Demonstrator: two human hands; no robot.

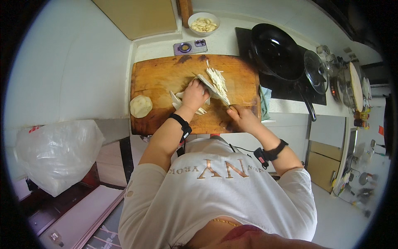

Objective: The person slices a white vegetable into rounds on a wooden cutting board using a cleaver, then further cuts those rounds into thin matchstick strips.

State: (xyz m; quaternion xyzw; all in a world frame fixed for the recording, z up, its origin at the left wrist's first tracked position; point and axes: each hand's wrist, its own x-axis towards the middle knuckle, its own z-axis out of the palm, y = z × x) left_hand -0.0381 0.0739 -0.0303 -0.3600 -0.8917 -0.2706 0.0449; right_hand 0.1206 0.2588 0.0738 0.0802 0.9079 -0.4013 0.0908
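My right hand (244, 118) grips the handle of a kitchen knife (214, 90), its blade slanting up and left across the wooden cutting board (161, 73). My left hand (195, 96) presses down on pale vegetable slices (178, 99) just left of the blade, its fingers curled near the knife and partly hiding the slices. To the right of the blade lies a pile of thin pale strips (217, 79); some strips seem to lie against the knife. A large peeled piece of pale vegetable, perhaps potato (141, 106), rests at the board's left edge.
Behind the board are a phone in a purple case (190, 47) and a white bowl (203, 32) of pale pieces. A black wok (275, 51) and a glass lid (315, 71) sit on the cooktop at right. A green cloth (265, 102) touches the board's right side. A plastic bag (59, 152) hangs left.
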